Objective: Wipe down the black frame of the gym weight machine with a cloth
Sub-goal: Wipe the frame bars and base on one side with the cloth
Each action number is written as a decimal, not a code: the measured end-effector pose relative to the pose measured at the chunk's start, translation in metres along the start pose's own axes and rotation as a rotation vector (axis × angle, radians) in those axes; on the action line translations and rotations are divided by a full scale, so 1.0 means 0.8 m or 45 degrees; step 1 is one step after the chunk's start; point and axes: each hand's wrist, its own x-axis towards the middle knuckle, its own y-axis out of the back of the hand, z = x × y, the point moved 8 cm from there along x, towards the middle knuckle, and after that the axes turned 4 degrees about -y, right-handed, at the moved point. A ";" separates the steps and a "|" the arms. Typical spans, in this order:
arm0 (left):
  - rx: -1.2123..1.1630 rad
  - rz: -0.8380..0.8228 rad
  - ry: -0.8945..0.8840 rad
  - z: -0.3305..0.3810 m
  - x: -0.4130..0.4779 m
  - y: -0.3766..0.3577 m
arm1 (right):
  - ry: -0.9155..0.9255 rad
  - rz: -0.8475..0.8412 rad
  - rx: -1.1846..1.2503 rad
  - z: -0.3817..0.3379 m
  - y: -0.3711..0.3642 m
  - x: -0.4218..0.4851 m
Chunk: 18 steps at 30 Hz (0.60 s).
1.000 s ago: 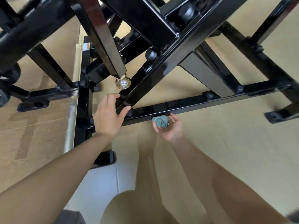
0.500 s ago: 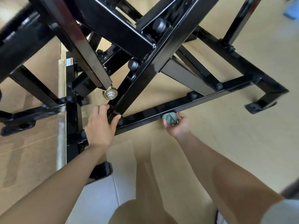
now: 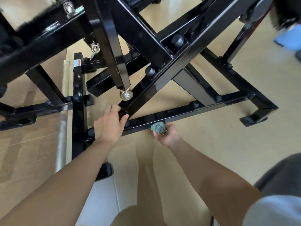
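Our right hand (image 3: 167,136) curls round a balled teal cloth (image 3: 158,128), pressed to the near edge of the frame's low crossbar (image 3: 179,111). Our left hand (image 3: 109,126) clasps the foot of a diagonal strut (image 3: 146,93) just beside it. Beyond, a chrome knob (image 3: 126,95) hangs among crossing black beams (image 3: 143,35).

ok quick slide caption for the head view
Right hand holds balled green cloth against the low bar; left hand grips a strut.

We see tan floor (image 3: 228,152) at 3 o'clock, cardboard (image 3: 24,152) at 9, a white panel (image 3: 97,201) at 6, and a blurred blue object (image 3: 290,39) at 2 o'clock.
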 end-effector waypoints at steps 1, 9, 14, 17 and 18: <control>0.014 -0.004 0.009 0.001 0.002 0.001 | 0.040 0.027 0.002 -0.010 0.001 -0.005; 0.016 0.079 0.010 0.009 0.004 -0.008 | 0.273 0.125 -0.153 -0.089 0.028 -0.034; 0.018 0.182 0.069 0.020 -0.007 -0.007 | 0.258 0.094 -0.152 -0.123 0.047 -0.034; -0.033 0.275 0.148 0.047 -0.009 0.005 | 0.241 0.058 -0.131 -0.144 0.051 -0.033; -0.073 0.292 0.190 0.062 -0.008 0.006 | 0.236 0.052 -0.128 -0.153 0.053 -0.034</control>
